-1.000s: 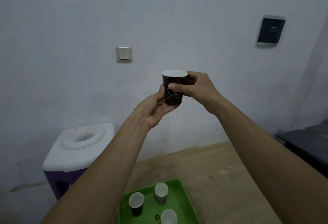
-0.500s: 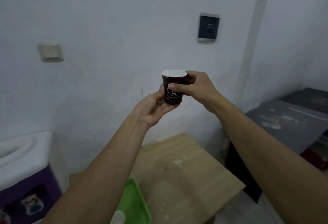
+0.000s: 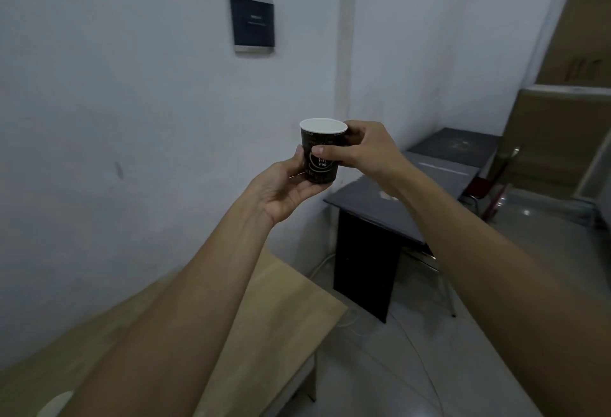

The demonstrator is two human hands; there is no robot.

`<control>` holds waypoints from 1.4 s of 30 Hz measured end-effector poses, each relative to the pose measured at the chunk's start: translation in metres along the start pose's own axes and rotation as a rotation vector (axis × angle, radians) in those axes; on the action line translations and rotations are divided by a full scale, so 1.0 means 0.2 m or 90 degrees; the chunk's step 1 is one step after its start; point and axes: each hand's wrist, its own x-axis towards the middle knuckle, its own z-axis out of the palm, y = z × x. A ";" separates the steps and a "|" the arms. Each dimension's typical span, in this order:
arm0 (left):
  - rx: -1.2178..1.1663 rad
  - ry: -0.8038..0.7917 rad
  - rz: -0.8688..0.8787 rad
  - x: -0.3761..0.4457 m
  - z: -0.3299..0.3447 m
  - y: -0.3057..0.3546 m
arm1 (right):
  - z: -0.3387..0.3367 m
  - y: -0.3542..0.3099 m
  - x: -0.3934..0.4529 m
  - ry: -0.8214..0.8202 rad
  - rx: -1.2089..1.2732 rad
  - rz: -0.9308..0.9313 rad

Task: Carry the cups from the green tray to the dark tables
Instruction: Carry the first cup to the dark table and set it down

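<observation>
Both hands hold one cup (image 3: 322, 155) up in the air at arm's length, upright, its white rim on top. The right hand (image 3: 362, 148) grips the cup's side from the right, thumb laid across the printed front and fingers curled round the far side. The left hand (image 3: 284, 190) cradles it from below and the left, palm up, its fingers curled under the base and its thumb against the cup's left wall. The cup is dark with pale lettering; what is inside cannot be seen.

Beyond and below the right forearm stand the dark tables (image 3: 373, 200), end to end along the right wall, well apart from the cup. Under the left forearm lies a pale wooden table (image 3: 281, 314), its far corner toward the nearer dark table. A dark panel (image 3: 253, 21) hangs on the white wall above the cup.
</observation>
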 end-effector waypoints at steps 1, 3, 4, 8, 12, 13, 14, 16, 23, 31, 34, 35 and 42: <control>0.003 -0.010 -0.008 0.04 0.06 -0.04 | -0.08 0.03 -0.01 0.010 -0.004 0.004; 0.004 -0.029 -0.023 0.12 0.17 -0.12 | -0.22 0.08 -0.02 0.033 -0.016 0.013; 0.004 -0.037 -0.033 0.17 0.23 -0.16 | -0.29 0.10 -0.03 0.044 -0.023 0.017; 0.003 -0.079 -0.063 0.34 0.41 -0.31 | -0.55 0.20 -0.02 0.087 -0.051 0.029; 0.013 -0.130 -0.097 0.52 0.58 -0.43 | -0.77 0.32 0.01 0.144 -0.078 0.044; 0.015 -0.142 -0.104 0.57 0.62 -0.46 | -0.82 0.35 0.02 0.155 -0.084 0.048; 0.018 -0.150 -0.112 0.62 0.66 -0.49 | -0.87 0.38 0.03 0.164 -0.089 0.051; 0.020 -0.166 -0.129 0.74 0.73 -0.55 | -0.97 0.45 0.06 0.179 -0.100 0.056; 0.022 -0.249 -0.173 1.25 0.96 -0.71 | -1.31 0.69 0.29 0.244 -0.126 0.063; 0.014 -0.308 -0.216 1.74 1.19 -0.83 | -1.61 0.88 0.56 0.283 -0.169 0.083; 0.012 -0.311 -0.234 1.89 1.26 -0.87 | -1.72 0.96 0.65 0.300 -0.176 0.097; 0.012 -0.313 -0.244 1.94 1.29 -0.89 | -1.76 0.99 0.68 0.307 -0.178 0.101; 0.023 -0.337 -0.274 2.23 1.52 -1.04 | -2.04 1.16 0.79 0.340 -0.176 0.116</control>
